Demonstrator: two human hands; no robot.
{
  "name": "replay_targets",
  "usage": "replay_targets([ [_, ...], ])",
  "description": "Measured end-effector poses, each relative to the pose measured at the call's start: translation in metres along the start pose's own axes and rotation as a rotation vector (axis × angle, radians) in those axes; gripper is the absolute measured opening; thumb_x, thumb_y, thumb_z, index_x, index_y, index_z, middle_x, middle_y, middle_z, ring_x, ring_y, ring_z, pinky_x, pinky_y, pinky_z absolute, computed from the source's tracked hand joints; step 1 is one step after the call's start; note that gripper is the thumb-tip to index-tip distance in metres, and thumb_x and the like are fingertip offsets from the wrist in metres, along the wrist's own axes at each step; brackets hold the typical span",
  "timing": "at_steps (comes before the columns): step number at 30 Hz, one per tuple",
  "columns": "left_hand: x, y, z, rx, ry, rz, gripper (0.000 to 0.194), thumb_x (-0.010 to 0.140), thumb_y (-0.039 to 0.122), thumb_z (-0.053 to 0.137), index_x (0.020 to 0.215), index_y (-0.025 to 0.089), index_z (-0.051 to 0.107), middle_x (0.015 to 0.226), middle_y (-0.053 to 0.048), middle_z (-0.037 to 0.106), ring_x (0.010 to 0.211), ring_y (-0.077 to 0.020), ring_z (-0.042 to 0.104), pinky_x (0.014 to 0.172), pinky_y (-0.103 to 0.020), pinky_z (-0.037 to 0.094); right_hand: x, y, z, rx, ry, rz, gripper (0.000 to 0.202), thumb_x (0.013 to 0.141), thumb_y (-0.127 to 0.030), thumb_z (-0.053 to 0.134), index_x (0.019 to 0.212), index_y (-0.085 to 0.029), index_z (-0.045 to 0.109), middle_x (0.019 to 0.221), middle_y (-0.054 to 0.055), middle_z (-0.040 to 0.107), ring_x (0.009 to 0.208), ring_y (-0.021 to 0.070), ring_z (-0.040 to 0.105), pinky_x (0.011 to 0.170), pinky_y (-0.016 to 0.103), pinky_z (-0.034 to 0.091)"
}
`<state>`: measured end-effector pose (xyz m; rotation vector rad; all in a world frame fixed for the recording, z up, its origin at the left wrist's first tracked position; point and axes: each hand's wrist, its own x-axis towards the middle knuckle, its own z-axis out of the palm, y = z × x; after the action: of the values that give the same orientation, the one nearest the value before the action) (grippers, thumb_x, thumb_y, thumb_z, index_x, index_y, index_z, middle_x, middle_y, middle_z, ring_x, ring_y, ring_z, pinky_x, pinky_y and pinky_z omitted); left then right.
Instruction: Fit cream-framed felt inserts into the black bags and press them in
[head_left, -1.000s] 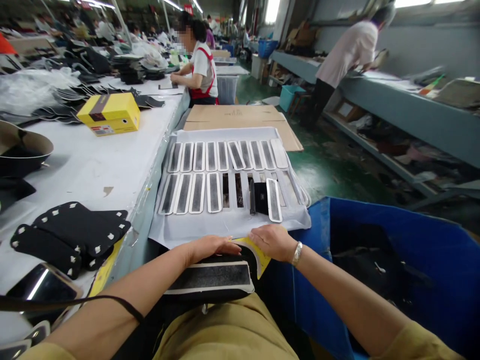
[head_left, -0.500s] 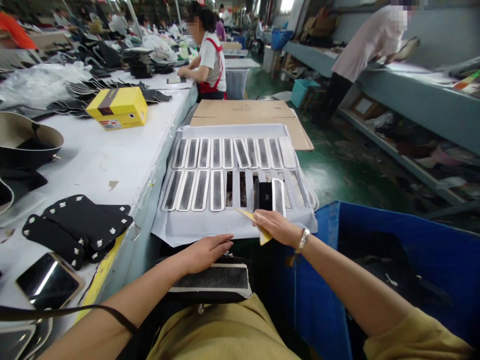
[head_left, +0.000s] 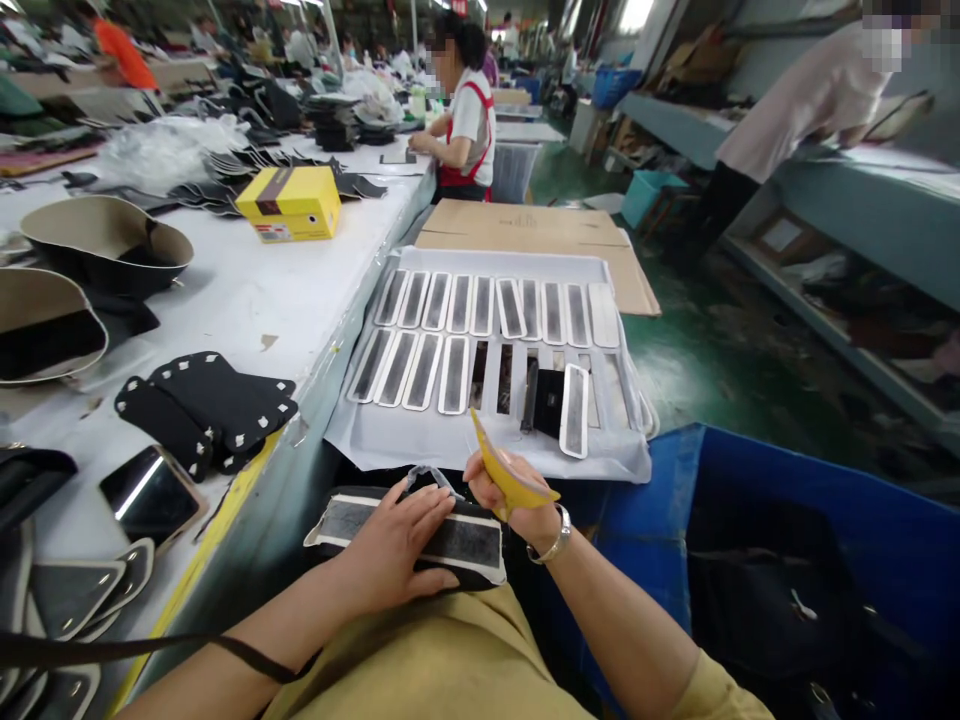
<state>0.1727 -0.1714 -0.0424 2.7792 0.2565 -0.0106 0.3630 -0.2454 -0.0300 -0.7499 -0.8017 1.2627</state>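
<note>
The left hand lies flat, fingers spread, on a black pad that rests across the lap, pinning it so it cannot slide; a white-edged grey strip runs along the pad's top and shows past the fingers. The right hand pinches a curved yellow scraper raised just above the pad's far edge, thumb and fingers closed around its lower end, and a thin clear film curls up between the two hands, seemingly lifted off the strip. Just beyond, a white sheet on a board holds two rows of like strips laid side by side within reach, with some slots in the near row showing bare. A blue bin stands at the right. On the white table at the left lie black cut pieces, a phone and a yellow box, well apart from the hands. Other people work further off.
</note>
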Motion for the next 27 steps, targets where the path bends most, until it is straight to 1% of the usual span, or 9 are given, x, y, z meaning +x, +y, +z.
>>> replay_targets([
  [3, 0.013, 0.011, 0.008, 0.029, 0.005, 0.02, 0.096, 0.066, 0.07, 0.055, 0.137, 0.012, 0.03, 0.137, -0.018, 0.042, 0.127, -0.0313, 0.035, 0.107, -0.052, 0.016, -0.003, 0.005, -0.004, 0.014, 0.045, -0.017, 0.038, 0.086, -0.047, 0.041, 0.081, -0.015, 0.061, 0.05, -0.006, 0.029, 0.043, 0.0081, 0.024, 0.043, 0.024, 0.019],
  [6, 0.031, 0.024, 0.013, 0.042, -0.004, 0.0, 0.105, 0.057, 0.073, 0.06, 0.136, 0.011, 0.031, 0.135, -0.019, 0.042, 0.122, -0.0328, 0.039, 0.104, -0.049, 0.022, -0.011, -0.008, -0.009, 0.03, 0.157, -0.025, 0.03, 0.083, -0.042, 0.045, 0.084, -0.015, 0.059, 0.053, -0.006, 0.029, 0.044, 0.0071, 0.024, 0.043, 0.022, 0.019],
  [9, 0.042, 0.035, 0.016, 0.063, -0.013, -0.047, 0.101, 0.055, 0.066, 0.066, 0.132, 0.009, 0.035, 0.127, -0.019, 0.048, 0.112, -0.0327, 0.046, 0.097, -0.046, 0.03, -0.032, -0.028, -0.022, 0.005, 0.243, 0.076, 0.026, 0.082, -0.035, 0.045, 0.09, -0.014, 0.058, 0.057, -0.005, 0.034, 0.047, 0.0072, 0.032, 0.044, 0.021, 0.028],
  [12, 0.043, 0.04, 0.018, 0.091, 0.008, -0.069, 0.09, 0.058, 0.057, 0.067, 0.128, 0.009, 0.038, 0.119, -0.018, 0.053, 0.106, -0.0318, 0.048, 0.094, -0.045, 0.031, -0.063, -0.042, -0.039, 0.001, 0.257, 0.256, 0.028, 0.082, -0.038, 0.045, 0.093, -0.014, 0.055, 0.062, -0.004, 0.039, 0.055, 0.0104, 0.048, 0.05, 0.023, 0.042],
  [14, 0.04, 0.041, 0.02, 0.108, 0.029, -0.07, 0.084, 0.06, 0.052, 0.066, 0.127, 0.009, 0.04, 0.118, -0.017, 0.053, 0.105, -0.0312, 0.047, 0.094, -0.045, 0.031, -0.085, -0.046, -0.052, -0.025, 0.208, 0.409, 0.029, 0.078, -0.039, 0.052, 0.096, -0.016, 0.051, 0.067, -0.003, 0.044, 0.062, 0.0143, 0.058, 0.05, 0.024, 0.047],
  [16, 0.038, 0.043, 0.022, 0.128, 0.047, -0.068, 0.08, 0.063, 0.049, 0.063, 0.127, 0.008, 0.04, 0.119, -0.017, 0.052, 0.107, -0.031, 0.046, 0.095, -0.045, 0.029, -0.106, -0.045, -0.063, -0.061, 0.099, 0.571, 0.036, 0.075, -0.039, 0.059, 0.1, -0.018, 0.045, 0.069, -0.002, 0.051, 0.059, 0.0165, 0.062, 0.043, 0.022, 0.047],
  [20, 0.036, 0.045, 0.023, 0.177, 0.051, -0.047, 0.077, 0.068, 0.049, 0.057, 0.129, 0.005, 0.039, 0.125, -0.019, 0.048, 0.112, -0.0321, 0.043, 0.1, -0.045, 0.024, -0.133, -0.043, -0.074, -0.099, -0.099, 0.836, 0.042, 0.079, -0.045, 0.059, 0.104, -0.02, 0.036, 0.07, -0.001, 0.059, 0.044, 0.0132, 0.06, 0.037, 0.018, 0.043],
  [24, 0.036, 0.046, 0.026, 0.223, 0.042, -0.041, 0.077, 0.072, 0.045, 0.053, 0.133, 0.002, 0.034, 0.13, -0.021, 0.044, 0.117, -0.0334, 0.04, 0.103, -0.045, 0.02, -0.135, -0.045, -0.069, -0.189, -0.231, 0.972, 0.037, 0.085, -0.045, 0.052, 0.106, -0.019, 0.036, 0.08, 0.002, 0.061, 0.043, 0.0082, 0.058, 0.039, 0.016, 0.043],
  [27, 0.036, 0.046, 0.029, 0.238, 0.045, -0.041, 0.074, 0.072, 0.038, 0.051, 0.134, 0.001, 0.034, 0.132, -0.022, 0.043, 0.118, -0.0338, 0.039, 0.104, -0.046, 0.02, -0.128, -0.044, -0.066, -0.302, -0.291, 0.982, 0.039, 0.084, -0.047, 0.052, 0.106, -0.019, 0.036, 0.076, 0.002, 0.061, 0.045, 0.0086, 0.057, 0.037, 0.016, 0.043],
])
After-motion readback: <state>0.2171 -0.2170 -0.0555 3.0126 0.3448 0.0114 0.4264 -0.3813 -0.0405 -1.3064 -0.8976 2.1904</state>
